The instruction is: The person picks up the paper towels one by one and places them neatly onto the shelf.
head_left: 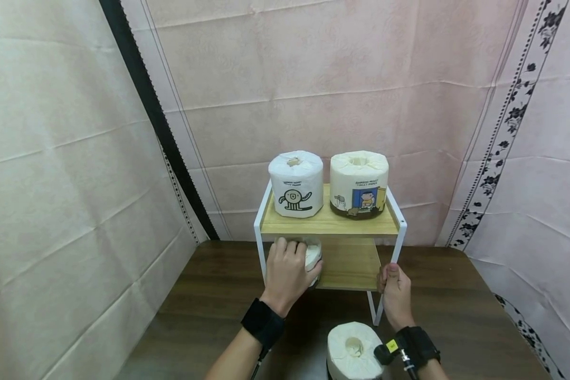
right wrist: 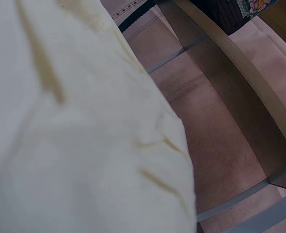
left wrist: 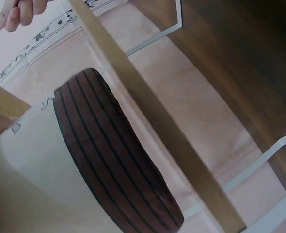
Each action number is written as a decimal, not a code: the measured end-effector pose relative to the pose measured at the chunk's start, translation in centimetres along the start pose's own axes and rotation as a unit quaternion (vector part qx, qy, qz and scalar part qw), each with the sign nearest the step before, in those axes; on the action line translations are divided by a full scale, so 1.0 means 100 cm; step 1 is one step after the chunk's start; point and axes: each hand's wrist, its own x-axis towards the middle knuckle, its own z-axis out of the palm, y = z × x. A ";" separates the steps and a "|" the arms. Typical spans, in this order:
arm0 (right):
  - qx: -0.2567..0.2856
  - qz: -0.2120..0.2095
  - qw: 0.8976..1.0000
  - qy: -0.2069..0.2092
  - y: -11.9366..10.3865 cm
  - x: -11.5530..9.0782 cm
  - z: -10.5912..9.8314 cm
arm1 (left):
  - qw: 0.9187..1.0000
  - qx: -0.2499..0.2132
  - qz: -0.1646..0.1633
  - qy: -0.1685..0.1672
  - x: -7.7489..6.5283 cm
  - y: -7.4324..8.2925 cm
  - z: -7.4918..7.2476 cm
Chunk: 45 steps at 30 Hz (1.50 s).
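My left hand [head_left: 288,272] grips a wrapped toilet paper roll [head_left: 313,255] at the left of the lower shelf board [head_left: 349,264]. The left wrist view shows this roll's dark striped lower band [left wrist: 116,150] close to the board's edge, with a narrow gap visible between them. At the right side, my right hand [head_left: 396,295] holds the front white leg of the small two-tier shelf rack [head_left: 330,227], thumb uppermost. Another toilet paper roll [head_left: 353,348] stands on the table just left of my right wrist; its pale wrapper [right wrist: 89,136] fills much of the right wrist view.
Two wrapped toilet paper rolls stand on the upper shelf: a white one [head_left: 296,184] at left and a cream one [head_left: 359,184] with a picture at right. The rack stands on a dark wooden table [head_left: 209,295]. Pale cloth curtains [head_left: 285,79] hang behind and at both sides.
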 end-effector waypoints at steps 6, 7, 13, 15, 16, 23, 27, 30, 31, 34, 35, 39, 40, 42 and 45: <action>-0.011 0.003 1.000 0.000 0.000 -0.001 0.000 | 0.999 0.016 -0.030 -0.007 -0.003 0.003 0.009; -0.012 0.002 1.000 -0.001 0.000 -0.001 0.001 | 0.999 0.022 -0.034 -0.011 -0.003 0.004 0.011; -0.008 -0.001 1.000 0.000 0.000 -0.003 0.002 | 0.997 0.048 -0.044 -0.035 0.000 0.004 0.020; -0.008 0.000 1.000 0.002 0.000 -0.003 0.001 | 0.997 0.051 -0.046 -0.043 0.002 0.006 0.022; -0.007 0.000 1.000 0.003 0.000 -0.003 0.001 | 0.996 0.052 -0.048 -0.046 0.004 0.006 0.023; 0.003 0.004 1.000 0.004 0.000 -0.003 0.001 | 0.993 0.068 -0.065 -0.071 0.015 0.011 0.027; -0.009 0.006 1.000 0.009 -0.001 -0.003 0.001 | 0.991 0.067 -0.073 -0.089 0.014 0.010 0.027; -0.011 0.007 1.000 0.009 -0.001 -0.003 0.001 | 0.992 0.068 -0.067 -0.082 0.010 0.005 0.026; -0.010 0.006 1.000 0.008 -0.001 -0.003 0.001 | 0.993 0.069 -0.061 -0.076 0.009 0.003 0.026; -0.010 0.002 1.000 0.005 -0.001 -0.002 0.000 | 0.996 0.060 -0.037 -0.055 0.004 -0.003 0.023; -0.013 0.000 1.000 0.004 -0.001 -0.002 0.000 | 0.997 0.050 -0.027 -0.051 0.002 -0.005 0.021; -0.019 0.000 1.000 0.005 -0.001 -0.001 -0.001 | 0.999 0.008 0.007 -0.052 -0.007 -0.013 0.013; -0.020 0.001 1.000 0.006 -0.001 -0.001 -0.001 | 0.998 0.001 0.014 -0.057 -0.009 -0.016 0.010; -0.017 0.003 1.000 0.006 -0.002 -0.001 0.000 | 0.997 -0.008 0.023 -0.073 -0.013 -0.022 0.004; -0.016 0.002 1.000 0.005 -0.002 -0.001 0.000 | 0.994 -0.021 0.039 -0.103 -0.017 -0.029 -0.006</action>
